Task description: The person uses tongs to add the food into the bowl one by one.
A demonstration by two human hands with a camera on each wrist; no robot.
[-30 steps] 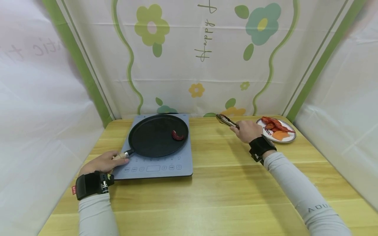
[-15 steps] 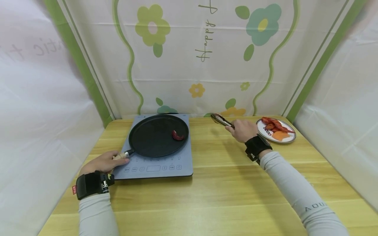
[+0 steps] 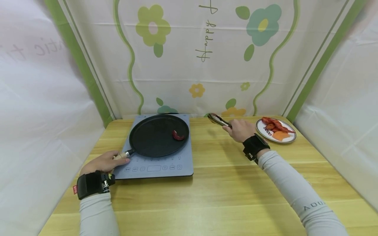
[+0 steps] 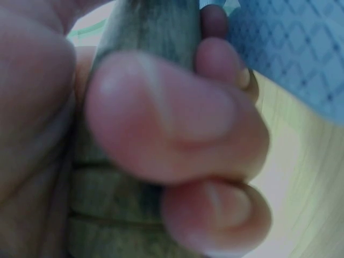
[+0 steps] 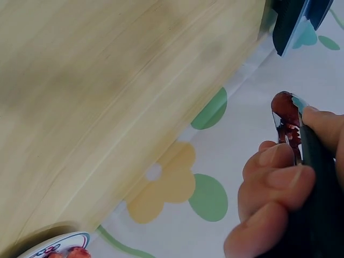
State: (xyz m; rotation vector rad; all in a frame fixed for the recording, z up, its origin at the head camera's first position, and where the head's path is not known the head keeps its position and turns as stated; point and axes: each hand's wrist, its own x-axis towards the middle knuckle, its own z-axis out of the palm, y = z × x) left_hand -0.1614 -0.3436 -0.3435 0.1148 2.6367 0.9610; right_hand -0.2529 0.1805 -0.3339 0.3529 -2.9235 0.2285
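The pan (image 3: 158, 135) sits on the induction cooker (image 3: 153, 168) at the left back of the tabletop (image 3: 206, 196), one red piece (image 3: 178, 135) lying near its right rim. Your left hand (image 3: 104, 162) has its grip curled round the wooden handle (image 4: 137, 32), steadying the pan. Your right hand (image 3: 240, 129) holds the tongs (image 3: 218, 120) squeezed narrow on a small red piece (image 5: 284, 110), above the tabletop between the cooker and the plate (image 3: 289, 139) of red and orange pieces at the right back. You appear to be mid-carry towards the pan; next you likely need to clear its right rim and ease the squeeze over bare pan floor. Open tabletop lies between; the backdrop stands close behind.
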